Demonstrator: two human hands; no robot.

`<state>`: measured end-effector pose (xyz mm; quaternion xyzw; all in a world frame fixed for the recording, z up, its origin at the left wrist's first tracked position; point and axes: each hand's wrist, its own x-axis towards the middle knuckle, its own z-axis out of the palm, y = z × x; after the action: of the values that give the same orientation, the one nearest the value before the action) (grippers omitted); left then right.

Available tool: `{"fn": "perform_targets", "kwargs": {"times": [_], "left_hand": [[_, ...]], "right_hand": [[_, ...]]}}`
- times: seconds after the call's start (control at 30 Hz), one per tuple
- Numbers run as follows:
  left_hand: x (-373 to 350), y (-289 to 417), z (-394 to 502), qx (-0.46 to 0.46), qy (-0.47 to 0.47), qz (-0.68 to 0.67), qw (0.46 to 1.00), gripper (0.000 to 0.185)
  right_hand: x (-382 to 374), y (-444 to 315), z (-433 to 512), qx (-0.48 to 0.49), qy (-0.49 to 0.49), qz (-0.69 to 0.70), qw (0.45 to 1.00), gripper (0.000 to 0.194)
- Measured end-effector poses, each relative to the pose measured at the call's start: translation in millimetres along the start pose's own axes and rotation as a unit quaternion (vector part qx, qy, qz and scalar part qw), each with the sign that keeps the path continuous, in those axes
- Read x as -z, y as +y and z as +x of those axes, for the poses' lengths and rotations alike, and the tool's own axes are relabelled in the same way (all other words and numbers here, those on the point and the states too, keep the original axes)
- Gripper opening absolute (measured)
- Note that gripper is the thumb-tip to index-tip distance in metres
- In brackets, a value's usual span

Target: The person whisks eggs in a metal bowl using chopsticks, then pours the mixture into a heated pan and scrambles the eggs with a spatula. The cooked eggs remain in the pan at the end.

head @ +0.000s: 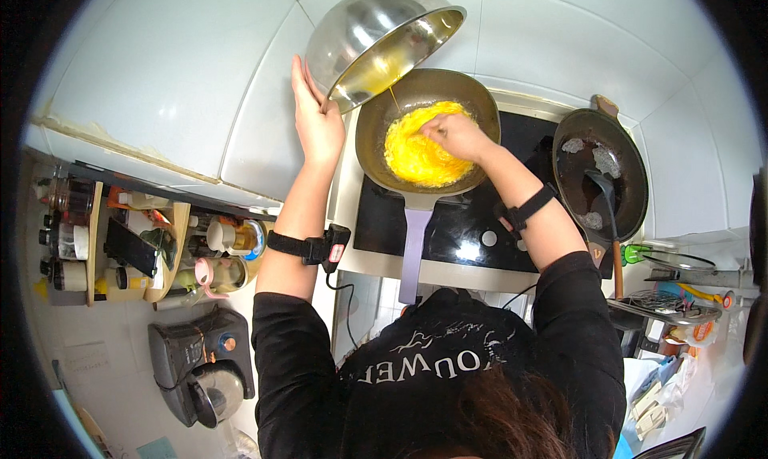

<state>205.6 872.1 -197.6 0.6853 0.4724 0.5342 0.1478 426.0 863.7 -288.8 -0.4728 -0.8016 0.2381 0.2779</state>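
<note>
My left hand (319, 120) grips the rim of a steel mixing bowl (366, 30), tilted over a frying pan (483, 108) with a lilac handle. A thin yellow stream runs from the bowl into the pan. Beaten egg (414, 153), bright yellow, lies in a round layer on the pan's bottom. Just above the egg is my right hand (453, 136), its fingers curled together and slightly blurred; whether they hold a thin utensil cannot be made out. The pan stands on a black glass cooktop (384, 234), its handle towards me.
On the cooktop's right side is a dark wok (639, 183) with a spatula (606, 201) leaning in it. Further right are a glass lid (681, 260) and a wire whisk (654, 300). Jars and bottles fill a rack (180, 219) at the left, above a dark appliance (174, 351). A tiled wall stands behind.
</note>
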Motion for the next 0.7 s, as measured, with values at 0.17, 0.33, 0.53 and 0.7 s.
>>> {"fn": "perform_targets", "kwargs": {"times": [0.17,0.33,0.53,0.7], "left_hand": [[0.4,-3.5,1.8,-0.021,0.006,-0.012,1.000,0.079],[1.0,-2.0,0.5,0.006,0.003,-0.032,0.999,0.079],[0.7,-2.8,0.7,0.000,0.005,-0.005,1.000,0.078],[2.9,-2.6,0.0,0.002,0.010,-0.010,1.000,0.076]], "right_hand": [[33.7,1.2,-19.3,-0.081,-0.110,0.058,0.989,0.020],[24.9,26.3,2.9,-0.142,0.099,-0.071,0.982,0.022],[-22.9,-2.1,-4.7,-0.014,-0.052,0.173,0.983,0.022],[32.1,2.5,-28.6,-0.162,-0.047,0.065,0.983,0.023]]}}
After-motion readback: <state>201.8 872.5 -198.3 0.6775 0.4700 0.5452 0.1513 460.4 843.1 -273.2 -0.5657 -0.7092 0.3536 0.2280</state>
